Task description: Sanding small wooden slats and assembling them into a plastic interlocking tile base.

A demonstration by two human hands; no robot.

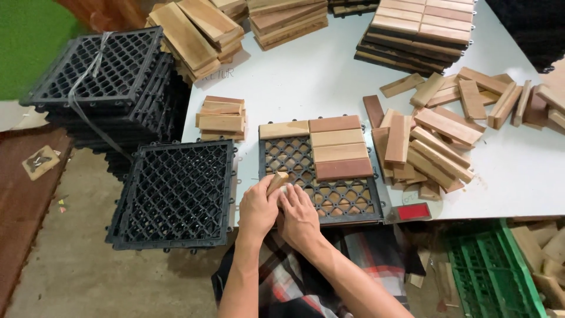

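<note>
White and wide, the bench (329, 76) is carrying loose wooden slats (435, 141) to the right, finished tile stacks (421, 26) at the back and a small slat pile (221, 118) on the left. At its near edge a black plastic grid base (294, 159) is lying flat, with four slats already sitting in its upper right part. The left hand (258, 207) is gripping a short wooden slat (276, 181) at the base's near left corner, its grip closed around the piece's lower end while the upper end is tilting up. The right hand (299, 215) is pressing alongside, fingers curled; whether it is holding anything of its own cannot be told. The slat is looking light, stiff and dry, not fragile, best held by its long edges. Another empty grid base (176, 194) is overhanging the bench edge beside a strapped stack of bases (112, 82).
</note>
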